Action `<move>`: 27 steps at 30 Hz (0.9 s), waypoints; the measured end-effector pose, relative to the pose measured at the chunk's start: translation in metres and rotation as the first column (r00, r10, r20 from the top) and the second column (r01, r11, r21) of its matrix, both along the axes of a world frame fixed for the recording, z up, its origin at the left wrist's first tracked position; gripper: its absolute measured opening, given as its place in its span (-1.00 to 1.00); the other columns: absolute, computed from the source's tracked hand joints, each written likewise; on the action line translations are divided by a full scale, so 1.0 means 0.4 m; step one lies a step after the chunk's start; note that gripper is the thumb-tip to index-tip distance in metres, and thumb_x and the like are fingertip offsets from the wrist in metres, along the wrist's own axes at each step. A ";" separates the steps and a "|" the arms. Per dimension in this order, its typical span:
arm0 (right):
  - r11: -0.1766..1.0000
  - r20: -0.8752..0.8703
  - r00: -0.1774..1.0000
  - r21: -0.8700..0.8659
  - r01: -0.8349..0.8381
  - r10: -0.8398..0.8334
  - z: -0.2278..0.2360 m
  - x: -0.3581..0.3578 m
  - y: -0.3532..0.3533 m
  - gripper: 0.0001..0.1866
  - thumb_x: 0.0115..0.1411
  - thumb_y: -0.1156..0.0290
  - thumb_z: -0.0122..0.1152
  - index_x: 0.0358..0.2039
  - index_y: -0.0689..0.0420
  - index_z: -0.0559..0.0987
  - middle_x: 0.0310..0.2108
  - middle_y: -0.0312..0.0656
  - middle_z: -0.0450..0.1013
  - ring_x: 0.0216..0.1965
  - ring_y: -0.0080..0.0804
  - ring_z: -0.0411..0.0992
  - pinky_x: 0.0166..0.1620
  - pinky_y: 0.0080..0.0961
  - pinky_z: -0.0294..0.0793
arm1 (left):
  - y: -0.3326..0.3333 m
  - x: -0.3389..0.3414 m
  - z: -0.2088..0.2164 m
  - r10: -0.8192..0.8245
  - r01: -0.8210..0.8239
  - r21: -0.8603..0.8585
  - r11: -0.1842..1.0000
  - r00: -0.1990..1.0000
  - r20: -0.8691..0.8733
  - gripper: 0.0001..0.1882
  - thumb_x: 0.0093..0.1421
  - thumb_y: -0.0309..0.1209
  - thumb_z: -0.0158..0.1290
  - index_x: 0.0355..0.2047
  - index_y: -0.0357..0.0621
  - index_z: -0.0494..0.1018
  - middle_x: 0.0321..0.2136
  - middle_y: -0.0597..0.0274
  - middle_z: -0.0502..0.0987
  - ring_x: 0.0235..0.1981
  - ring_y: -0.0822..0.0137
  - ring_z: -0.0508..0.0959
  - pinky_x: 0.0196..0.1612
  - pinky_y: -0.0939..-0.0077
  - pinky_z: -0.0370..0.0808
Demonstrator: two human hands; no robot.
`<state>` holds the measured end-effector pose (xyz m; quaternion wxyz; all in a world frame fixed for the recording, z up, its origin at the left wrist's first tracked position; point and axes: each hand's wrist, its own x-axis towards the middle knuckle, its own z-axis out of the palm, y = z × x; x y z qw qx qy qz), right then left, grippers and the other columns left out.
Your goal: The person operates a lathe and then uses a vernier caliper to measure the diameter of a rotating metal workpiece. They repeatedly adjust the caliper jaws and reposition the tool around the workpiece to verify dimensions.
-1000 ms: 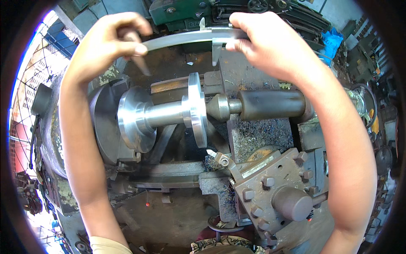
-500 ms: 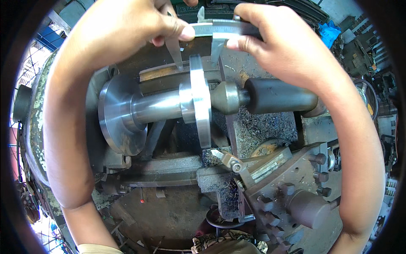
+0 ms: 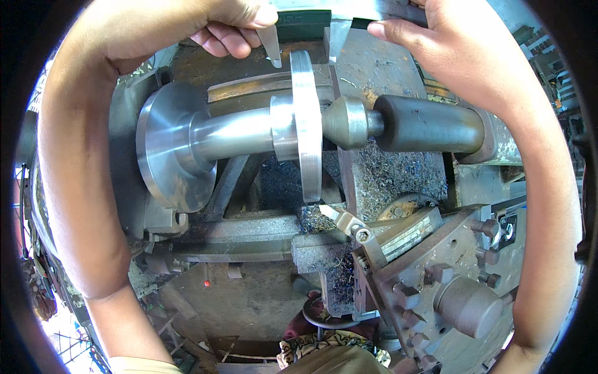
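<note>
Both my hands hold a metal vernier caliper [image 3: 305,5] at the top of the view, partly cut off by the edge. My left hand [image 3: 218,25] pinches it by the left jaw, thumb on the metal and other fingers curled. My right hand [image 3: 445,47] grips the beam's right part, its thumb by the other jaw. The jaws point down on either side of the upper rim of a shiny flange disc [image 3: 306,124], with gaps showing on both sides. That disc belongs to a turned metal shaft [image 3: 233,135], with a larger flange [image 3: 168,146] at its left end.
A cone-shaped centre [image 3: 346,123] and dark tailstock cylinder [image 3: 430,124] press from the right. Below the disc, a pointed cutting tool [image 3: 330,212] sits in a bolted tool post [image 3: 436,293]. Metal chips [image 3: 398,177] cover the lathe bed. A red-tipped lever [image 3: 207,283] hangs below.
The view has shifted, so the lathe and caliper sit higher in the picture. The caliper jaws look slightly farther apart and still straddle the disc's rim. Both hands keep their hold.
</note>
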<state>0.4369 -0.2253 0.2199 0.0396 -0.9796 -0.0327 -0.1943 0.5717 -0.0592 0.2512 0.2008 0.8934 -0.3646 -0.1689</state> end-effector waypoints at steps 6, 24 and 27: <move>0.992 0.085 0.994 -0.112 -0.063 0.073 -0.018 -0.005 0.047 -0.83 0.11 0.52 0.35 -0.40 0.30 0.51 -0.50 0.10 0.50 -0.37 0.14 0.55 -0.26 -0.13 0.52 | 0.016 -0.020 -0.009 -0.064 0.064 0.002 0.998 0.997 0.038 -0.87 0.30 -0.48 0.23 -0.29 -0.35 0.63 -0.40 0.09 0.71 -0.35 0.39 0.74 -0.26 0.56 0.68; 0.990 0.071 0.989 0.034 -0.134 0.131 -0.023 0.006 0.015 -0.80 0.13 0.57 0.32 -0.39 0.28 0.42 -0.55 0.09 0.47 -0.42 0.18 0.54 -0.36 -0.11 0.50 | -0.009 -0.054 0.029 -0.065 0.060 -0.047 0.997 0.990 -0.125 -0.86 0.32 -0.48 0.22 -0.26 -0.36 0.63 -0.42 0.13 0.71 -0.39 0.46 0.70 -0.24 0.59 0.66; 0.983 0.090 0.983 0.075 -0.169 0.162 -0.038 0.027 0.005 -0.80 0.13 0.58 0.32 -0.40 0.28 0.42 -0.55 0.08 0.47 -0.43 0.18 0.54 -0.37 -0.12 0.50 | -0.019 -0.081 0.023 -0.053 0.054 -0.045 0.998 0.999 0.010 -0.86 0.32 -0.48 0.22 -0.25 -0.36 0.63 -0.42 0.14 0.70 -0.41 0.47 0.69 -0.25 0.59 0.65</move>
